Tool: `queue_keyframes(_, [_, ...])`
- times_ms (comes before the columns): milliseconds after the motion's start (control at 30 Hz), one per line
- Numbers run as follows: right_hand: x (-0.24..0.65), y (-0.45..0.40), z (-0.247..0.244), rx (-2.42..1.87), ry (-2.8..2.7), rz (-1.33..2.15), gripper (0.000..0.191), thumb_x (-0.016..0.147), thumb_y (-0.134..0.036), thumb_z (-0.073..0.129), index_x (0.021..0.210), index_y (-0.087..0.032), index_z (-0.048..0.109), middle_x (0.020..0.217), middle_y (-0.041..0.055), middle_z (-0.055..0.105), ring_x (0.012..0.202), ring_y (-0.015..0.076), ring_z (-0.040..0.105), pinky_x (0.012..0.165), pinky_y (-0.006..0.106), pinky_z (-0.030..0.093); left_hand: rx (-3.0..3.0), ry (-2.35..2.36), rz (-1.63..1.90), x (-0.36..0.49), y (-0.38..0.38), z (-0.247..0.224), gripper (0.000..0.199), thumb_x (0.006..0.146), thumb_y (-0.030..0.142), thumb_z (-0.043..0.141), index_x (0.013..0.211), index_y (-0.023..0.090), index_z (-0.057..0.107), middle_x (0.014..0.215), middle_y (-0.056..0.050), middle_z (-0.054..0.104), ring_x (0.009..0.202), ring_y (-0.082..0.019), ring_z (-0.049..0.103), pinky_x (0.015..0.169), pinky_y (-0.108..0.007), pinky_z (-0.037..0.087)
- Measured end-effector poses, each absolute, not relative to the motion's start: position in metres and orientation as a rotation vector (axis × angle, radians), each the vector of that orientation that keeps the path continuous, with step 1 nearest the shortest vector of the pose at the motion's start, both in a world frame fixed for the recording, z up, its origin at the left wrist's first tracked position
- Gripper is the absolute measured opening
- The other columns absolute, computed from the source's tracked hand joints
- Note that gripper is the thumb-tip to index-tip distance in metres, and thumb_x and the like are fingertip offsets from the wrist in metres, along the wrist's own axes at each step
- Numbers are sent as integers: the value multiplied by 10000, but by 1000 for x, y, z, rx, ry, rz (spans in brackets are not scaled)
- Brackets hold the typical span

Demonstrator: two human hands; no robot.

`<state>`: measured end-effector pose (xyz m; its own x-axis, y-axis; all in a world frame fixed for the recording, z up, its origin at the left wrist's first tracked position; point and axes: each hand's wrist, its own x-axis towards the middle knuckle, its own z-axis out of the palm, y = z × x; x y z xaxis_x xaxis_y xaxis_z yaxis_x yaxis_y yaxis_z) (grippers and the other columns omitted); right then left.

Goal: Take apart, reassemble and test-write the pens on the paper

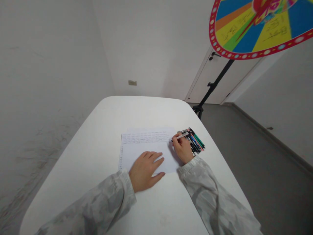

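A white sheet of paper [144, 148] lies on the table, with several lines of handwriting across its upper part and short marks down its left edge. My left hand [146, 171] rests flat on the lower part of the sheet, fingers spread. At the sheet's right edge, my right hand [182, 147] grips a white pen [182, 135], its tip low near the end of the written lines. Just beyond and to the right of that hand lies a row of several pens [197, 140] in black, blue, green and pink, partly hidden by it.
The white table [97, 137] has rounded far corners and stands near a wall with a socket plate [132, 83]. A colourful prize wheel [259, 29] on a black stand [216, 81] rises beyond the right side, before a door [195, 78].
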<state>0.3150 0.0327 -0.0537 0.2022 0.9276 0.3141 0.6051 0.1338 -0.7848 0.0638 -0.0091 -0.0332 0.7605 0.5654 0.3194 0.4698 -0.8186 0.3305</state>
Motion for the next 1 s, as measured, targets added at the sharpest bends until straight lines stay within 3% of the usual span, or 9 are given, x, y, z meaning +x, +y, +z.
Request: queue_keyframes(1000, [317,33,-57,-1613,-1500,391,224,1032,-392,465,881,-244,542,656,-6,612,592,197,574,626,338,430,2732,813,586,64,-9,-32,477,991,424,701,1402,196,621,1494,-130,638,1298,-326,608,1103,-538,513])
